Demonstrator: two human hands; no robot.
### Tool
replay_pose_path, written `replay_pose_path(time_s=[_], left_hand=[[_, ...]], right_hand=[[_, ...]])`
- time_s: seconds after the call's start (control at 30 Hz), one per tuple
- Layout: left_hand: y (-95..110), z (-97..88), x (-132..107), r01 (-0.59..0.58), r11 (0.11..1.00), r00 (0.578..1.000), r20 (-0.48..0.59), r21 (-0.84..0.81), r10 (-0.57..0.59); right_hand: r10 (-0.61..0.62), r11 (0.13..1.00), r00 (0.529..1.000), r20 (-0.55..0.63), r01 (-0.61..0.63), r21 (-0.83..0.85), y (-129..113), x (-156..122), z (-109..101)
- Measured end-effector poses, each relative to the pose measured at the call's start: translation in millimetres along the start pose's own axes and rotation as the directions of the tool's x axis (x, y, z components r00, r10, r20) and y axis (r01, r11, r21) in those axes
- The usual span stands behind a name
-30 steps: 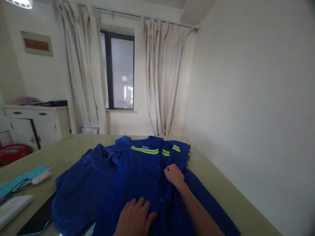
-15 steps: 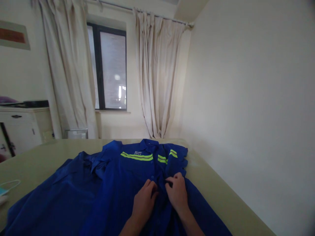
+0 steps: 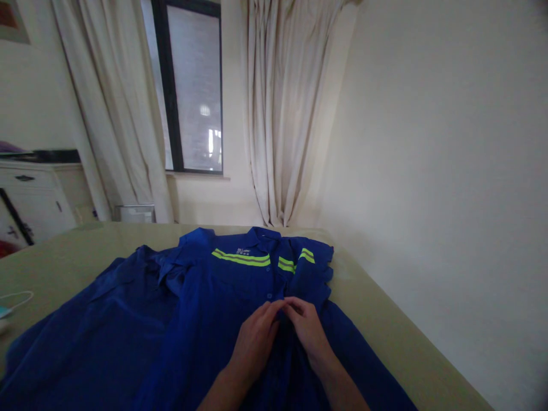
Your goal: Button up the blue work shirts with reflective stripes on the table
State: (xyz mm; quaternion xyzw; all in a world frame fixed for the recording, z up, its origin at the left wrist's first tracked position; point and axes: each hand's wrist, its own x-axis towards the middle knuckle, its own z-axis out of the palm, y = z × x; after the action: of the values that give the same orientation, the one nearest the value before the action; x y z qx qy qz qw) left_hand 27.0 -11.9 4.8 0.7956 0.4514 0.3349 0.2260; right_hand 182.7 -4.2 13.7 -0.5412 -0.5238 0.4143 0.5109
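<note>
A dark blue work shirt [image 3: 231,288] with yellow-green reflective stripes and a collar lies spread in front of me, its button front facing up. My left hand [image 3: 259,331] is closed on the shirt's front edge, fingertips pinched at the button line. Beside it, my right hand [image 3: 305,322] pinches the opposite front edge, and the fingertips of both hands meet. Two buttons show on the placket above them. Whatever lies between the fingertips, cloth or a button, is hidden.
More dark blue cloth [image 3: 98,325] spreads to the left on the pale green table [image 3: 72,242]. A face mask [image 3: 6,311] lies at the far left edge. A white cabinet [image 3: 38,197], curtains [image 3: 278,114] and a window stand behind; a bare wall [image 3: 445,171] rises on the right.
My hands have come together; before, a small gap lay between them over the shirt front. The view has tilted slightly downward.
</note>
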Motion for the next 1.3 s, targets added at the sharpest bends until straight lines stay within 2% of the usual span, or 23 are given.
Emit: replay_pose_path(time_s=[0.07,0.17,0.3,0.37,0.47,0.57,0.67,0.77,0.97,1.2,1.3], left_hand=[[1.1,-3.1,-0.2,-0.062,0.996,0.998,0.036,0.066,0.06],[3.2,-7.4,-0.3,-0.078,0.992,0.996,0.04,0.103,0.074],[3.3,-10.6,-0.3,-0.068,0.996,0.997,0.025,0.053,0.066],[2.2,-12.0,-0.2,-0.046,0.999,0.999,0.008,0.026,0.046],[-0.1,-14.0,0.5,0.003,1.0,0.999,-0.048,-0.016,-0.004],[-2.7,-14.6,2.0,0.028,0.994,0.992,-0.12,-0.103,-0.041],[-4.3,-14.0,4.2,0.026,0.975,0.985,-0.16,-0.219,-0.062],[-4.4,-13.9,5.5,0.032,0.959,0.981,-0.175,-0.281,-0.084],[-6.7,-12.1,4.8,0.09,0.947,0.978,-0.15,-0.309,-0.142],[-6.9,-10.4,2.1,0.12,0.93,0.99,-0.029,-0.347,-0.139],[-4.3,-12.4,1.3,0.115,0.961,0.992,-0.028,-0.251,-0.126]], right_hand=[[0.092,0.991,0.996,0.002,-0.092,0.097,1.7,0.4,-0.5],[0.221,0.952,0.975,-0.006,-0.214,0.217,1.3,-1.0,-0.4],[0.276,0.935,0.961,0.015,-0.272,0.228,-4.6,-2.8,0.1],[0.234,0.961,0.972,0.023,-0.235,0.146,-7.7,-3.5,-0.3],[0.062,0.996,0.998,0.007,-0.061,-0.062,-9.7,-5.5,-2.5],[-0.083,0.96,0.995,0.05,0.093,-0.263,-9.8,-8.7,-5.8],[-0.12,0.928,0.987,0.105,0.149,-0.341,-12.7,-12.2,-7.3],[-0.185,0.918,0.978,0.099,0.208,-0.338,-19.2,-15.6,-4.3],[-0.193,0.863,0.979,0.066,0.202,-0.463,-23.9,-22.4,5.8],[-0.202,0.738,0.975,0.09,0.212,-0.641,-19.2,-23.4,5.2],[-0.202,0.694,0.975,0.092,0.208,-0.69,-18.6,-23.9,5.9]])
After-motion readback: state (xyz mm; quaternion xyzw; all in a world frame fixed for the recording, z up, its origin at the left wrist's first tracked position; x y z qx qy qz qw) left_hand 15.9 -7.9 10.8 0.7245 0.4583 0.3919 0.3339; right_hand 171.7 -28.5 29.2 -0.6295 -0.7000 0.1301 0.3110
